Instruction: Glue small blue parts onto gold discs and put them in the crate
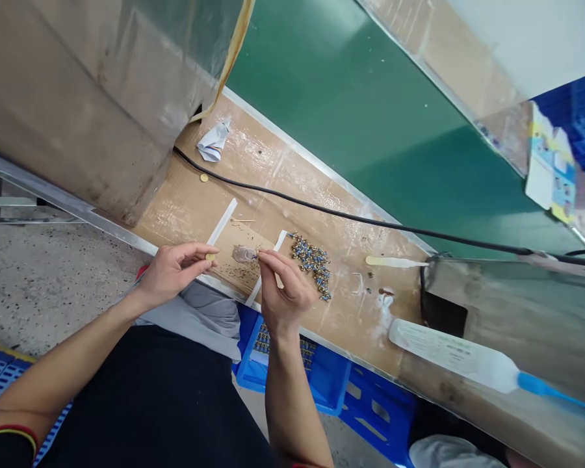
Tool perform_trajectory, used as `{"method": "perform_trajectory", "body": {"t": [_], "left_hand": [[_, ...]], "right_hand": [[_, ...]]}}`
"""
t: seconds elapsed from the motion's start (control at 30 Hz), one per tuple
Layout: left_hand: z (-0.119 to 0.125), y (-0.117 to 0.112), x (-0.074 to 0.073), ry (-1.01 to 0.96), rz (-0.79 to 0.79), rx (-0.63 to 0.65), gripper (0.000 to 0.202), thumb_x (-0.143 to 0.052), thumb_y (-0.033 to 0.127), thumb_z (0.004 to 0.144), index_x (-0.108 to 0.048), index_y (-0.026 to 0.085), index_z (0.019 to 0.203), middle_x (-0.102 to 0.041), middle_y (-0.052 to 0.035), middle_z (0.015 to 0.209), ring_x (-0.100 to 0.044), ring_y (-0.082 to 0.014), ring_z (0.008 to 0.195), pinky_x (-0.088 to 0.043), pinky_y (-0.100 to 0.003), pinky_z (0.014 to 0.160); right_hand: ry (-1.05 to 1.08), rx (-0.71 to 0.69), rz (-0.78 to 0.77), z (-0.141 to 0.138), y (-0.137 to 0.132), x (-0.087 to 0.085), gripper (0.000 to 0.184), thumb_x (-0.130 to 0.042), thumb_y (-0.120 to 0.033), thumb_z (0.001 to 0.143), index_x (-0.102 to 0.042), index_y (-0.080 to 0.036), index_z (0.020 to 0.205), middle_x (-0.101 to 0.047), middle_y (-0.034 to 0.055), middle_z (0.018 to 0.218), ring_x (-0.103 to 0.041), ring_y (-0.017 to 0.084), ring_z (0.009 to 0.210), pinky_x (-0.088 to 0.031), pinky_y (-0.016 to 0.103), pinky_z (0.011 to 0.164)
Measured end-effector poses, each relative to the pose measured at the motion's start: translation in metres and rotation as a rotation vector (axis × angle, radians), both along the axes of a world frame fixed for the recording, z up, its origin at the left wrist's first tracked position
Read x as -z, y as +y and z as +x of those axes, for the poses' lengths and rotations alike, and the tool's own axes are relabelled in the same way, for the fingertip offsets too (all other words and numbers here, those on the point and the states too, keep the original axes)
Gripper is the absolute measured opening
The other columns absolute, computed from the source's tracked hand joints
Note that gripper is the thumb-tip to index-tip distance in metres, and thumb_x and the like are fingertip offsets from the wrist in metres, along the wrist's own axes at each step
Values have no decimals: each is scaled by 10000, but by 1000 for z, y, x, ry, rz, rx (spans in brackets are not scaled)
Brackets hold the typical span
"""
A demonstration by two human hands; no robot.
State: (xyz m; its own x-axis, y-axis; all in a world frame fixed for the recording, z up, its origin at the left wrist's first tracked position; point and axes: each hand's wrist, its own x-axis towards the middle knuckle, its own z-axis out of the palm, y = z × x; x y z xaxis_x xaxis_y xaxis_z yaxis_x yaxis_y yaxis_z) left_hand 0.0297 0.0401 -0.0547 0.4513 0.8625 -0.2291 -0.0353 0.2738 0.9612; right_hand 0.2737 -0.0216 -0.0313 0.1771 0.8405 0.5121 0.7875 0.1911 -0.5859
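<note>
My left hand (178,273) is closed, pinching a small yellow disc (210,258) between thumb and fingertips at the bench's front edge. To its right, my right hand (287,289) is also closed in a pinch above the bench. A tiny part shows at its fingertips, too small to name for certain. Just left of those fingertips lies a small clear plastic piece (244,254); whether they touch it I cannot tell. Beyond my right hand spreads a pile of small blue and brass-coloured parts (312,257). Fine dark specks (238,273) are scattered on the board between the hands.
A black cable (292,198) crosses the bench. Behind lie a crumpled cloth (214,141) and another yellow disc (204,177). To the right are a yellow-handled tool (394,262) and a white bottle with a blue nozzle (453,354). A blue tray (329,383) sits below the front edge.
</note>
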Motion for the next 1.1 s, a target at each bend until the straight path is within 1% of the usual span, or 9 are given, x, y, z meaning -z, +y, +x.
{"method": "perform_trajectory", "body": {"t": [0.13, 0.3, 0.47, 0.57, 0.67, 0.73, 0.87, 0.97, 1.1], "left_hand": [[1, 0, 0, -5, -15, -5, 278, -863, 357, 1030, -863, 227, 1276, -917, -62, 1088, -905, -236, 1016, -752, -322, 932], [2, 0, -3, -11, -12, -7, 200, -850, 326, 1017, -838, 208, 1179, -913, -74, 1063, -903, -246, 1009, -748, -327, 914], [1, 1, -6, -32, -18, 2, 143, -782, 280, 1058, -815, 201, 1172, -906, -70, 1055, -895, -224, 1023, -740, -313, 939], [0, 1, -7, -42, -50, -5, 128, -778, 272, 1056, -789, 193, 1156, -903, -79, 1050, -894, -226, 1003, -739, -316, 920], [1, 0, -6, -48, -76, -9, 117, -786, 267, 1048, -756, 190, 1130, -902, -86, 1045, -892, -229, 983, -735, -318, 896], [1, 0, -7, -47, -74, -13, 108, -783, 262, 1050, -743, 193, 1123, -901, -80, 1028, -889, -224, 958, -732, -312, 870], [1, 0, -8, -37, -11, -20, 193, -770, 268, 1068, -813, 194, 1241, -902, -67, 1034, -889, -216, 964, -745, -316, 884], [1, -1, -6, -36, 11, -27, 236, -780, 292, 1074, -865, 192, 1269, -907, -72, 1056, -894, -216, 982, -753, -320, 920], [1, -1, -1, -61, -18, -31, 294, -788, 333, 1090, -849, 192, 1340, -907, -83, 1117, -890, -223, 1038, -756, -329, 949]], "right_hand": [[-32, -15, 8, 1, 1, 1, 240, -763, -96, 1061, -876, -280, 1164, -901, 41, 1141, -874, 206, 1052, -720, 364, 961], [-73, -46, 20, 2, 0, 3, 280, -755, -64, 1054, -870, -279, 1191, -894, 47, 1163, -865, 203, 1061, -711, 369, 960], [-110, -54, 21, 1, 0, 1, 286, -745, -55, 1055, -865, -271, 1198, -888, 53, 1159, -859, 201, 1056, -706, 367, 949], [-127, -58, 34, 1, -1, 0, 294, -747, -42, 1047, -863, -266, 1198, -886, 55, 1147, -856, 199, 1051, -701, 360, 938], [-128, -41, 44, 0, -1, -1, 284, -758, -46, 1040, -861, -263, 1190, -884, 53, 1136, -855, 200, 1041, -699, 361, 933], [-124, 6, 61, 0, -2, -1, 254, -779, -70, 1035, -862, -266, 1174, -883, 47, 1115, -856, 202, 1018, -701, 363, 922], [-112, 100, 47, -1, -2, -2, 184, -814, -126, 1029, -863, -262, 1142, -875, 39, 1072, -853, 202, 979, -700, 356, 900], [-121, 110, 31, -2, -3, -2, 162, -816, -135, 1032, -861, -251, 1135, -872, 44, 1057, -847, 201, 973, -692, 352, 897], [-139, 98, 18, -2, -3, -1, 160, -795, -147, 1048, -859, -254, 1150, -871, 48, 1071, -846, 203, 974, -693, 357, 900]]}}
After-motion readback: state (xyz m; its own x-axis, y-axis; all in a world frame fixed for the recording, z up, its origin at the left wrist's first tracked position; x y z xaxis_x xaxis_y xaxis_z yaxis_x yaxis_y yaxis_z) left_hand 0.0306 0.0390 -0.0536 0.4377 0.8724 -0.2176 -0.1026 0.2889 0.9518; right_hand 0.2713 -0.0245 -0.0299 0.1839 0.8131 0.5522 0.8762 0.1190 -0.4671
